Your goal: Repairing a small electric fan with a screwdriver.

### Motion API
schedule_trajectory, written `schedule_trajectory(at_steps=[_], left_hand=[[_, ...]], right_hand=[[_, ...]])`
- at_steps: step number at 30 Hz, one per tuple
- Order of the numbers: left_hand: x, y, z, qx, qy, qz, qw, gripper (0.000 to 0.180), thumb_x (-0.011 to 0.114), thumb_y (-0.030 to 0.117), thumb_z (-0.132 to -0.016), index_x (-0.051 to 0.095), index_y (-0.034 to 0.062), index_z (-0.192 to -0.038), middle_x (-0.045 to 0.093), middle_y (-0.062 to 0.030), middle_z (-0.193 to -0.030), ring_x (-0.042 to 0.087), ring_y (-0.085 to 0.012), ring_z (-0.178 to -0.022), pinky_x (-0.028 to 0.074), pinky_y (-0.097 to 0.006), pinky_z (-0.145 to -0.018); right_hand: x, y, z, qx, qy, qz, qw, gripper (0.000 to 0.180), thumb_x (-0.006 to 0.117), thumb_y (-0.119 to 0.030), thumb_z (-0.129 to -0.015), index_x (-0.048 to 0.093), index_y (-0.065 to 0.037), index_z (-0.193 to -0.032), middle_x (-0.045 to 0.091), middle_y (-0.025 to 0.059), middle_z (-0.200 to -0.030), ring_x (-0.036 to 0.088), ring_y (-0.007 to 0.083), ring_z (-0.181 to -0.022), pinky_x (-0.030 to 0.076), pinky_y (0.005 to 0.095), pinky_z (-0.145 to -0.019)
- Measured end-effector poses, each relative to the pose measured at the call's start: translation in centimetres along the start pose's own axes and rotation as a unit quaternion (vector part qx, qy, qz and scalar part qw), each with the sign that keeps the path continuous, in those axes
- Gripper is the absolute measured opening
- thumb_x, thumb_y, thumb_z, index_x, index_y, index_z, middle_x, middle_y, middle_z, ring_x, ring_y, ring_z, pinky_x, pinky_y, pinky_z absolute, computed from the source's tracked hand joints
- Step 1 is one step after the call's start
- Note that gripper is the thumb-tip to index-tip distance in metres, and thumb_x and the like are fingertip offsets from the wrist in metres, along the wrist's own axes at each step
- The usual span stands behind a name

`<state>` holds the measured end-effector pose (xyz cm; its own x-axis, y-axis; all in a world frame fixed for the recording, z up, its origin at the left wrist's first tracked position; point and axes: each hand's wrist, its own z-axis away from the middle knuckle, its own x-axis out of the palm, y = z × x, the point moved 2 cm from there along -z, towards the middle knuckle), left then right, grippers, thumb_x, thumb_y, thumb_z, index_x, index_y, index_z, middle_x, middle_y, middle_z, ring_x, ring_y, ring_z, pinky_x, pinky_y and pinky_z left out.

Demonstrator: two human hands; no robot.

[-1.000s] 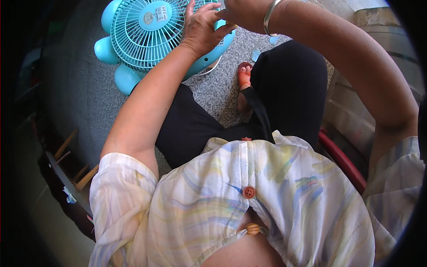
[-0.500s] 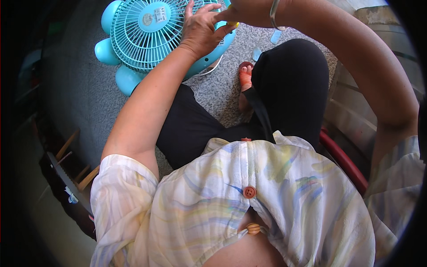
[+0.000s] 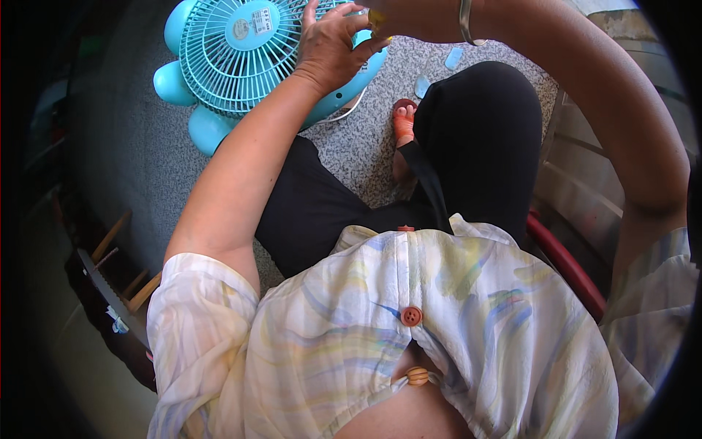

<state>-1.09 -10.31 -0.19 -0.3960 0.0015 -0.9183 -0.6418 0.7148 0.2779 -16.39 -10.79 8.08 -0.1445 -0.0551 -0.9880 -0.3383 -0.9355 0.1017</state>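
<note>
A light-blue fan (image 3: 219, 80) with a round slatted guard and petal-like lobes lies on the floor at the upper left. A pale label and a round sticker mark its hub. On the right part of the guard rests my left hand (image 3: 330, 50), fingers spread and thumb stretched to the right. My right hand (image 3: 413, 20), a metal bangle on its wrist, is bent inward beside it above the fan's right edge. Its fingers look closed, and a small yellow bit shows at them; what they hold is partly cut off by the upper edge. Yellow also shows at my left thumb tip.
Speckled grey floor (image 3: 351, 161) surrounds the fan. Two small light-blue pieces, one flat (image 3: 453, 58) and one rounded (image 3: 422, 86), lie to its right. My bent knee (image 3: 482, 124) and sandalled foot (image 3: 403, 128) are close by. A red bar (image 3: 563, 260) runs at my right side.
My right hand and its bangle have shifted slightly, the bangle to the right. The yellow bit at the right fingers looks different. My left hand stays on the guard.
</note>
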Motion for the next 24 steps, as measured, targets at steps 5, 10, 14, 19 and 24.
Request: schedule_trajectory(at_steps=[5,10,14,19,24], left_hand=[[0.1,-0.3,0.2,-0.006,-0.026,0.009,1.0,0.023,0.068,0.033,-0.078,0.066,0.0197,-0.096,0.065,-0.0005,-0.092,0.059,-0.0161,-0.096,0.016,-0.054,-0.106],[0.4,-0.2,0.3,0.026,0.041,-0.022,0.999,0.019,0.068,0.032,-0.078,0.068,0.0196,-0.093,0.065,-0.0009,-0.094,0.058,-0.0166,-0.098,0.013,-0.054,-0.107],[0.1,-0.2,0.0,0.017,0.025,-0.029,0.999,0.019,0.066,0.033,-0.08,0.068,0.021,-0.093,0.065,-0.0011,-0.093,0.058,-0.0175,-0.101,0.013,-0.054,-0.107],[0.1,0.0,-0.1,-0.02,-0.047,-0.013,0.999,0.021,0.064,0.036,-0.081,0.066,0.021,-0.095,0.065,-0.0016,-0.093,0.057,-0.0201,-0.105,0.014,-0.055,-0.106],[0.3,-0.3,0.2,0.02,0.018,-0.035,0.999,0.021,0.064,0.036,-0.08,0.066,0.0207,-0.094,0.066,-0.0016,-0.092,0.058,-0.0192,-0.1,0.014,-0.055,-0.106]], right_hand=[[-0.2,-0.9,-0.4,0.185,-0.057,-0.116,0.974,0.021,0.054,-0.02,-0.081,0.066,-0.003,-0.087,0.067,0.0133,-0.083,0.066,0.0251,-0.08,0.052,0.0362,-0.069],[-0.9,0.0,0.0,0.142,-0.121,-0.112,0.976,0.025,0.053,-0.024,-0.083,0.067,-0.002,-0.086,0.065,0.0153,-0.081,0.065,0.0275,-0.08,0.051,0.0384,-0.068],[-0.8,0.0,0.6,0.101,0.025,-0.131,0.986,0.026,0.052,-0.024,-0.082,0.066,-0.002,-0.083,0.065,0.0163,-0.08,0.065,0.0298,-0.079,0.051,0.039,-0.067],[-0.5,-0.6,-0.3,0.227,-0.056,-0.12,0.965,0.024,0.054,-0.024,-0.08,0.066,-0.003,-0.082,0.066,0.013,-0.08,0.065,0.0281,-0.077,0.051,0.0369,-0.067],[-0.8,0.2,0.0,0.058,-0.07,-0.086,0.992,0.022,0.054,-0.022,-0.082,0.065,-0.003,-0.085,0.066,0.0131,-0.082,0.065,0.0278,-0.08,0.05,0.0379,-0.07]])
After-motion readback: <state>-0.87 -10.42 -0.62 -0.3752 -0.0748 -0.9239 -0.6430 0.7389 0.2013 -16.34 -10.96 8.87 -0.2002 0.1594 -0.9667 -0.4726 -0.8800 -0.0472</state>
